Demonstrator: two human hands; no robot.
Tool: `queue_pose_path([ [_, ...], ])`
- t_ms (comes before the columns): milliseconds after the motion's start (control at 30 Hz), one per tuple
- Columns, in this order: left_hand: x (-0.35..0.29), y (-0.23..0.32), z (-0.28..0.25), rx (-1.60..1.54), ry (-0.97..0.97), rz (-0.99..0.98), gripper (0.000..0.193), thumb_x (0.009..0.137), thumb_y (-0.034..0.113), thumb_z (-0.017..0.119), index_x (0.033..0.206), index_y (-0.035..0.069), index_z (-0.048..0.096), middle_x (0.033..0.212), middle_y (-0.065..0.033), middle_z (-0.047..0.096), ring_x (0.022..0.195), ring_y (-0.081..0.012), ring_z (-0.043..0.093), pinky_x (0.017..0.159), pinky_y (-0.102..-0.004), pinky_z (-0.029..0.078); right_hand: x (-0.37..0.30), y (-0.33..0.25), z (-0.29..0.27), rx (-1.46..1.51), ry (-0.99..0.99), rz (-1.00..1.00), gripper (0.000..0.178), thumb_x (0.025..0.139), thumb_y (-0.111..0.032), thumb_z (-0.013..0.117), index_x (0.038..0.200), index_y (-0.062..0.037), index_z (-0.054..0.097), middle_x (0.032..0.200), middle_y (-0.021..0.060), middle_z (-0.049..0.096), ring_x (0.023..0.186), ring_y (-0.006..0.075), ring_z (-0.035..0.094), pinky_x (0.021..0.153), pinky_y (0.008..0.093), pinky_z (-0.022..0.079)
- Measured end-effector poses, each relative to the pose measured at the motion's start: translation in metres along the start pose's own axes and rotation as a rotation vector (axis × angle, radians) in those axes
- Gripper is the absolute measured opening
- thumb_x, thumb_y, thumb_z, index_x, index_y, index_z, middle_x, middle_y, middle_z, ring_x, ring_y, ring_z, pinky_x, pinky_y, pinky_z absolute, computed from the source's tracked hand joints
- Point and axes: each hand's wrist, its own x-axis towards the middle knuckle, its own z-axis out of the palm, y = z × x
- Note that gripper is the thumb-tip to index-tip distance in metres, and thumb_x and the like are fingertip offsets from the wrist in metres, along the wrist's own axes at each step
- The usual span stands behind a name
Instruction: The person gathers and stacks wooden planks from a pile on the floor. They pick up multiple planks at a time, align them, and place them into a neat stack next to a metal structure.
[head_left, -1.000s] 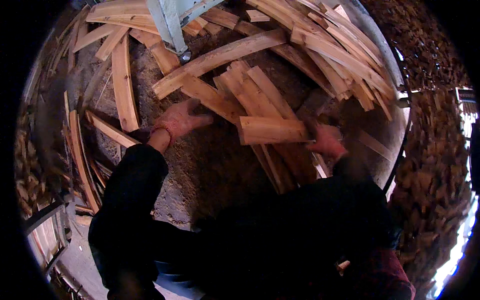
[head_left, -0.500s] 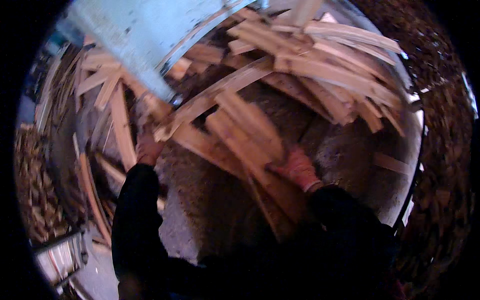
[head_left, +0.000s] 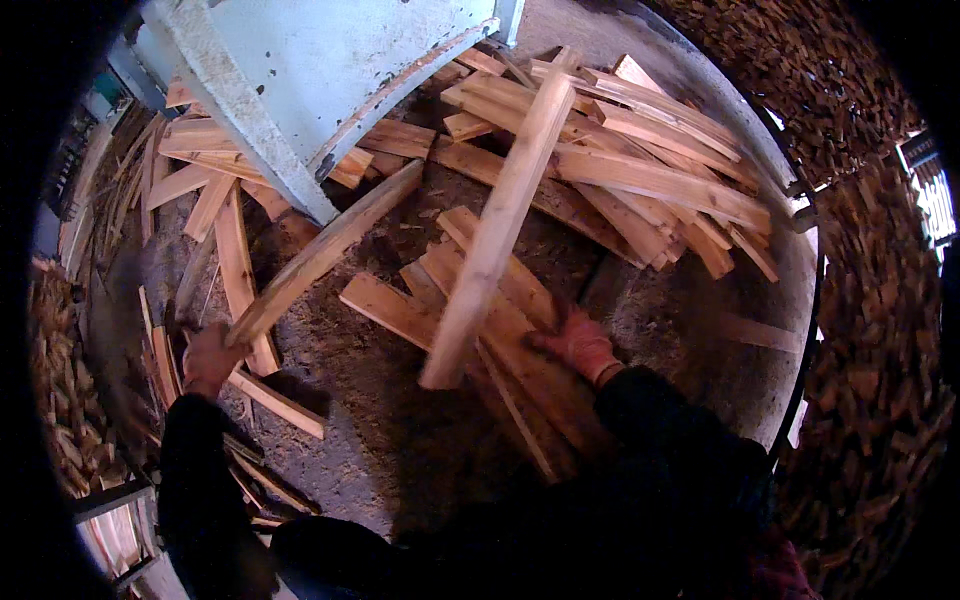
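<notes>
My left hand (head_left: 212, 358), at the left, is closed around the near end of a long wooden plank (head_left: 330, 250), which slants up to the right below the blue metal frame. My right hand (head_left: 580, 345) wears a pinkish glove and grips the edge of a bundle of wooden boards (head_left: 515, 335), their lower ends running into shadow by my dark sleeve. Another plank (head_left: 500, 225) crosses above that bundle, steeply tilted; whether it rests on the boards or is in the air I cannot tell. A shorter board (head_left: 390, 308) sticks out from the bundle's left side.
A heap of loose boards (head_left: 660, 165) lies at the far right. The blue metal frame (head_left: 330, 70) stands at the upper left, with more boards (head_left: 205, 150) beside its leg. Sawdust covers the floor (head_left: 370, 420). Stacked wood (head_left: 870, 330) rises along the right.
My left hand has moved left and toward me with its plank. The steep plank has come down from the top across the bundle. My right hand stays on the boards, shifting slightly left.
</notes>
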Motion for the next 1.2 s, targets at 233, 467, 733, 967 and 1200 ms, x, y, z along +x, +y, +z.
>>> queue_pose_path([
  [233,-0.085,-0.015,0.047,-0.964,-0.329,0.030,0.058,0.074,0.026,0.078,0.118,-0.008,0.060,0.107,-0.0110,0.067,0.097,-0.0188,0.061,0.087,-0.0325,0.047,-0.002,0.000,-0.003,0.002,0.067,-0.037,0.106,0.068,-0.073,0.067,0.141,-0.0013,0.039,0.129,0.0265,0.055,0.114,0.0437,0.056,0.098,0.0472,0.046],
  [467,-0.099,0.027,0.023,-1.190,-0.773,0.105,0.068,0.083,0.036,0.070,0.134,-0.003,0.049,0.124,-0.0118,0.060,0.113,-0.0209,0.055,0.101,-0.0335,0.042,-0.007,-0.009,0.007,-0.011,0.232,-0.133,0.094,0.073,-0.064,0.068,0.139,-0.0014,0.043,0.133,0.0260,0.051,0.119,0.0430,0.052,0.101,0.0456,0.044],
  [733,-0.088,0.155,0.099,-1.219,-0.616,-0.023,0.067,0.083,0.050,0.068,0.127,0.002,0.056,0.118,-0.0111,0.062,0.106,-0.0234,0.060,0.091,-0.0352,0.047,0.011,-0.055,0.005,-0.091,0.074,-0.182,0.075,0.077,-0.048,0.072,0.134,-0.0029,0.052,0.135,0.0201,0.051,0.123,0.0339,0.051,0.103,0.0373,0.041],
  [967,-0.127,0.181,0.117,-1.725,-0.920,-0.229,0.050,0.083,0.028,0.074,0.124,0.004,0.058,0.111,-0.0081,0.064,0.099,-0.0213,0.062,0.090,-0.0357,0.050,0.008,-0.066,-0.011,0.294,0.140,-0.396,0.067,0.080,-0.048,0.070,0.127,-0.0020,0.057,0.124,0.0167,0.060,0.116,0.0313,0.056,0.100,0.0362,0.042],
  [1200,-0.222,0.299,0.049,-2.332,-1.235,-0.113,0.050,0.085,0.024,0.069,0.128,0.004,0.053,0.115,-0.0115,0.062,0.105,-0.0232,0.060,0.092,-0.0352,0.049,0.009,-0.052,-0.024,1.066,-0.209,-0.095,0.045,0.082,-0.030,0.069,0.115,0.0005,0.064,0.095,0.0092,0.069,0.083,0.0197,0.064,0.080,0.0322,0.050],
])
